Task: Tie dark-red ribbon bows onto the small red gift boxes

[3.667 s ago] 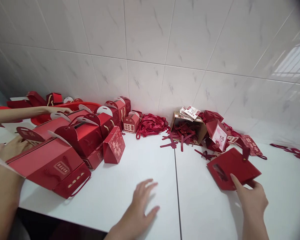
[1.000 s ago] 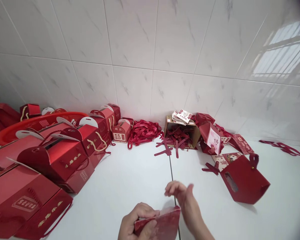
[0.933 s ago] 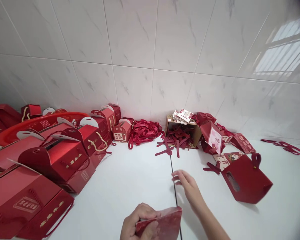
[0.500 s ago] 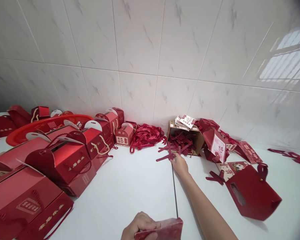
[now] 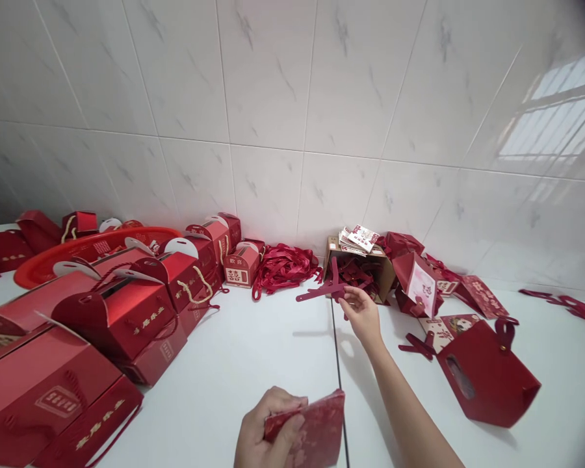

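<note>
My left hand (image 5: 266,432) is at the bottom edge, closed round a flat red patterned paper piece (image 5: 314,429). My right hand (image 5: 363,312) is stretched out toward the back of the white table, pinching a dark red strip-shaped handle piece (image 5: 322,290) lifted just above the surface. Right behind it lies a tipped brown carton (image 5: 358,273) spilling several more dark red strips. A folded dark red bag with a snap tab (image 5: 487,377) lies to the right of my forearm.
Several assembled red gift boxes (image 5: 121,312) crowd the left side, with a red plastic basket (image 5: 53,257) behind them. A heap of red ribbon (image 5: 285,263) lies against the tiled wall. More red bags and printed cards (image 5: 433,286) lie at the right.
My right hand reached from beside my left hand to the carton, took hold of a dark red strip and lifted it. My left hand kept its red paper piece.
</note>
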Available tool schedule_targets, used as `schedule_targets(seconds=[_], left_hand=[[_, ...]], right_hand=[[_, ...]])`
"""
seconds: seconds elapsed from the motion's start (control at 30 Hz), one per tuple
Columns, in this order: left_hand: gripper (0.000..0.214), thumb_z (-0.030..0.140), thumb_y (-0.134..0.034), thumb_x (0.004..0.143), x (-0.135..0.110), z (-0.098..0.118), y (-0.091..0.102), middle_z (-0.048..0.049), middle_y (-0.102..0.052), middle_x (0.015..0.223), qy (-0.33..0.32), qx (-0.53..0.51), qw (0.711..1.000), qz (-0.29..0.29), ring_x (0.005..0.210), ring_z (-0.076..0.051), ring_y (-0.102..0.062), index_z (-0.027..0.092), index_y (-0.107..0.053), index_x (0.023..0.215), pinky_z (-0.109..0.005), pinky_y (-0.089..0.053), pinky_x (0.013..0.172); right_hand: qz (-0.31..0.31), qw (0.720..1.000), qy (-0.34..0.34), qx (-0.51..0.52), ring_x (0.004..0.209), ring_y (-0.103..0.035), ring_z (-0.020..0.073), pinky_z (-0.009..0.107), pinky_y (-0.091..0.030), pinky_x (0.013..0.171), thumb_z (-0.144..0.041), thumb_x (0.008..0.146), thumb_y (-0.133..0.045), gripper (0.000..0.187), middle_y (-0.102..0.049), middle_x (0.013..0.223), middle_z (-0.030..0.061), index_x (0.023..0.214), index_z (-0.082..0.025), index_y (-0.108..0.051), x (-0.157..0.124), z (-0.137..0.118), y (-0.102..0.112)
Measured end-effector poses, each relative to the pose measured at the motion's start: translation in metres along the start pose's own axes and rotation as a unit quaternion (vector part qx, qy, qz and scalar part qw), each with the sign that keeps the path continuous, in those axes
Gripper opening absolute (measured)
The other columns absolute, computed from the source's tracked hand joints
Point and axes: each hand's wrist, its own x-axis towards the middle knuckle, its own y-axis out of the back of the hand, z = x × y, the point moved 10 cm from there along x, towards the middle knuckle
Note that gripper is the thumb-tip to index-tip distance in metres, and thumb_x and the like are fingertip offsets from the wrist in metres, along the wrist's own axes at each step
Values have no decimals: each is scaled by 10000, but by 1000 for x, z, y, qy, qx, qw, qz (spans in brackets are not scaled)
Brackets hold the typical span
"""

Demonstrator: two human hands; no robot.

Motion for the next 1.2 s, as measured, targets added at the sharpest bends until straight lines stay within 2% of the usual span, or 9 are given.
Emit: schedule_targets(seconds=[0.17,0.3,0.4,0.57,0.67,0.8,0.97,1.07,1.2], left_hand=[[97,262,-613,818,15,6,-7,-80,-684,845,20,73,994,-85,857,-210,-659,174,-643,790,-302,-522,795],[108,273,-593,826,16,12,-9,-98,-685,917,38,97,988,-114,896,-223,-654,173,-632,814,-327,-505,843],[157,303,-616,813,16,22,-9,-123,-648,1085,19,100,985,-137,1007,-251,-622,183,-637,911,-348,-486,886],[350,423,-520,870,31,56,12,-129,-513,1321,-49,108,991,-69,1271,-287,-424,206,-590,1135,-420,-328,1050],[425,493,-418,900,32,79,5,-128,-527,1303,-57,111,988,-95,1256,-281,-426,197,-587,1154,-428,-305,1056],[306,426,-539,859,18,112,-23,-98,-640,1119,-120,190,962,-157,1121,-272,-518,225,-626,1073,-406,-355,982],[14,220,-613,834,-1,143,-32,-6,-686,760,-237,243,935,-107,806,-199,-613,221,-626,827,-348,-382,811],[128,129,-616,816,-14,160,-31,16,-691,748,-320,266,905,-90,788,-185,-617,246,-644,858,-350,-351,817],[244,68,-607,777,-30,174,-30,31,-701,745,-388,309,865,-80,820,-194,-619,285,-671,868,-370,-309,859]], right_hand=[[-38,990,125,-52,801,-614,189,353,-491,753,-276,822,-576,156,-689,900,63,929,-214,-671,-8,-80,25],[-40,977,185,-97,839,-603,218,416,-450,832,-221,826,-591,124,-715,848,40,855,-248,-709,-17,-113,38],[-15,966,240,-92,800,-621,201,383,-491,762,-160,832,-592,147,-711,829,36,861,-248,-706,-32,-141,49],[-22,954,299,4,815,-667,189,333,-552,706,-39,803,-583,241,-697,852,43,882,-238,-693,-70,-194,60],[-56,944,321,48,853,-667,214,367,-564,710,1,777,-541,348,-694,880,57,985,-242,-676,-93,-220,58],[-99,937,326,80,864,-653,232,399,-567,706,-7,772,-553,407,-677,924,77,1097,-239,-633,-118,-237,46],[-68,949,292,101,845,-634,193,360,-566,701,29,753,-632,413,-620,964,62,1045,-262,-619,-138,-234,43],[-45,961,248,109,903,-619,205,381,-556,746,-4,760,-642,396,-587,1032,76,1057,-262,-601,-142,-226,48],[-111,960,229,117,859,-620,206,362,-551,699,-18,789,-611,372,-634,903,63,1079,-249,-589,-149,-225,42]])
